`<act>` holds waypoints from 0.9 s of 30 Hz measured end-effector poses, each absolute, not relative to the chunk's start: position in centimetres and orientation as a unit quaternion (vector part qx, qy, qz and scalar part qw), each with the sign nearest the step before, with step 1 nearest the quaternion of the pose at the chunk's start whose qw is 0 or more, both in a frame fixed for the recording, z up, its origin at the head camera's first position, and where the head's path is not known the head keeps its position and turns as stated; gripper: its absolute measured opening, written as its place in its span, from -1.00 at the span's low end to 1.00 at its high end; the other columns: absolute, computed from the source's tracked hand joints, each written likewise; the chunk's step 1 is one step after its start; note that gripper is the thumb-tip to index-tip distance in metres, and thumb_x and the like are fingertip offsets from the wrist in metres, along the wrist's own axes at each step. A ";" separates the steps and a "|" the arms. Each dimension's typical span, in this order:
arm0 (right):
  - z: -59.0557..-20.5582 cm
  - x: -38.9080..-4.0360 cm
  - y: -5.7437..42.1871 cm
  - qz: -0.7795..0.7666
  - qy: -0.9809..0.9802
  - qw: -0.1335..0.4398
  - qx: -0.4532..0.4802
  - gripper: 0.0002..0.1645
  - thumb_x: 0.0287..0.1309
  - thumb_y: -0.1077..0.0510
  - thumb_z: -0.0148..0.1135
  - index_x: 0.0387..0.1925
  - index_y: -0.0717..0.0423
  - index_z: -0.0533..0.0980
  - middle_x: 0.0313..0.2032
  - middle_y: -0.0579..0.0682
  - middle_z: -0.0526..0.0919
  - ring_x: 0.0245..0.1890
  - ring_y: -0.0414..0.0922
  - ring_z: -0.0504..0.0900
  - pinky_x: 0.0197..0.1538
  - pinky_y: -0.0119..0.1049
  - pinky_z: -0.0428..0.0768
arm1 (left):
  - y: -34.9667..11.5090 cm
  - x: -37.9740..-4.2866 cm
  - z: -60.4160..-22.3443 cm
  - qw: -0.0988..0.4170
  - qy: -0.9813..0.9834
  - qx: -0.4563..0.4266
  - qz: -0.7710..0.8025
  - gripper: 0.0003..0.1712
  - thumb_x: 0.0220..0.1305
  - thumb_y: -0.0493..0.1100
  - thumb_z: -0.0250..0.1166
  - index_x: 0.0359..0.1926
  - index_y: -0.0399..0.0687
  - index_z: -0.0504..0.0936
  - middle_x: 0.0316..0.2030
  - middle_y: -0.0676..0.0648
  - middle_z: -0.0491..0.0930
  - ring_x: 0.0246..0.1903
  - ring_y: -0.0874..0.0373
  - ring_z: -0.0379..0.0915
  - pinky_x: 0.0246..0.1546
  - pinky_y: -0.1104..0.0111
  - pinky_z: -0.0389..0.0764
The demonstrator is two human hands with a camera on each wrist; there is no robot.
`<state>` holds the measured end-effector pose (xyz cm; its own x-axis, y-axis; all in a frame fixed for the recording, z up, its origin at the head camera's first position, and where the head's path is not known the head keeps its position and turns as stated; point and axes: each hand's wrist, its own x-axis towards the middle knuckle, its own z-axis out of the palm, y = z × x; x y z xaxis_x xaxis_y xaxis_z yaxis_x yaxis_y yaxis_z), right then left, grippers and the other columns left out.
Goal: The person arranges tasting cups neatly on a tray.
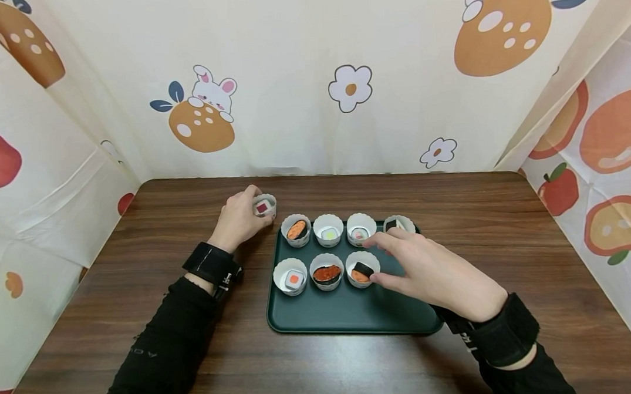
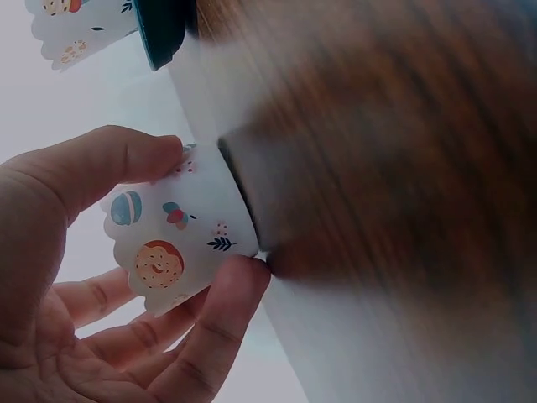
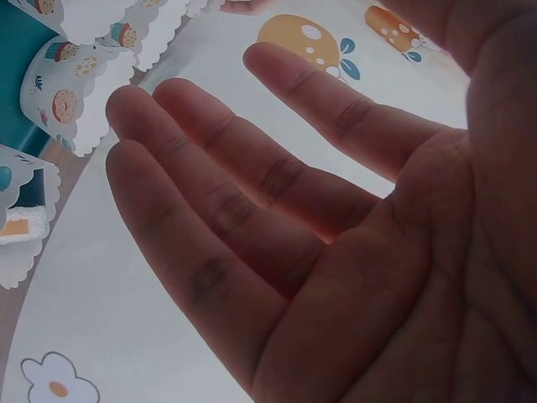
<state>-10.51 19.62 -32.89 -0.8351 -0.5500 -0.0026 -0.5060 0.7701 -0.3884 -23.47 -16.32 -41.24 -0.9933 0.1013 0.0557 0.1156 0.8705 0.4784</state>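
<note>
At the table's back left, my left hand (image 1: 238, 220) grips a scalloped white paper cup (image 1: 264, 206) holding a small sushi piece with a dark red centre. In the left wrist view, thumb and fingers curl round the printed cup (image 2: 180, 222), its base right at the tabletop. A dark green tray (image 1: 336, 320) stands to the right with several similar cups in two rows. My right hand (image 1: 423, 269) hovers over the tray's right side, fingers extended and holding nothing. It partly hides the back-right cup (image 1: 406, 223); its thumb overlaps a cup with black-banded sushi (image 1: 362, 271).
The brown wooden table (image 1: 245, 358) ends at a cream curtain (image 1: 297, 131) printed with rabbits and flowers. Another fruit-printed cloth (image 1: 612, 192) hangs along the right side. White cloth (image 1: 45, 209) hangs on the left.
</note>
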 end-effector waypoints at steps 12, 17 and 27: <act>-32.8 -10.7 19.7 -0.194 0.938 0.065 -0.280 -0.40 0.30 0.01 0.53 0.33 -0.02 0.59 0.15 0.04 0.72 -0.08 -0.11 0.71 -0.05 -0.12 0.71 | -16.8 -21.9 -40.6 0.048 -0.961 -0.051 -0.269 -0.37 0.27 -0.10 0.55 0.25 -0.23 0.51 0.09 -0.34 0.66 -0.01 -0.23 0.61 0.03 -0.11 0.73; -32.7 -10.7 19.8 -0.192 0.939 0.065 -0.277 -0.41 0.30 0.01 0.53 0.31 -0.01 0.60 0.16 0.04 0.71 -0.10 -0.13 0.70 -0.06 -0.13 0.71 | -16.9 -21.2 -40.2 0.059 -0.957 -0.055 -0.278 -0.39 0.27 -0.11 0.55 0.23 -0.23 0.52 0.06 -0.33 0.66 -0.04 -0.21 0.60 0.00 -0.08 0.74; -32.4 -10.8 20.3 -0.196 0.940 0.051 -0.273 -0.40 0.26 0.02 0.56 0.30 -0.05 0.61 -0.01 -0.04 0.72 -0.19 -0.19 0.62 -0.15 -0.21 0.66 | -16.5 -19.9 -39.2 0.071 -0.947 -0.071 -0.306 -0.38 0.25 -0.17 0.56 0.26 -0.18 0.51 0.09 -0.30 0.64 0.02 -0.20 0.57 0.06 -0.09 0.74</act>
<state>-10.85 20.28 -32.43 -0.8457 -0.5336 0.0118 -0.4937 0.7737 -0.3971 -19.87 -16.47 -39.18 -0.9798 0.0919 0.1775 0.1785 0.8020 0.5701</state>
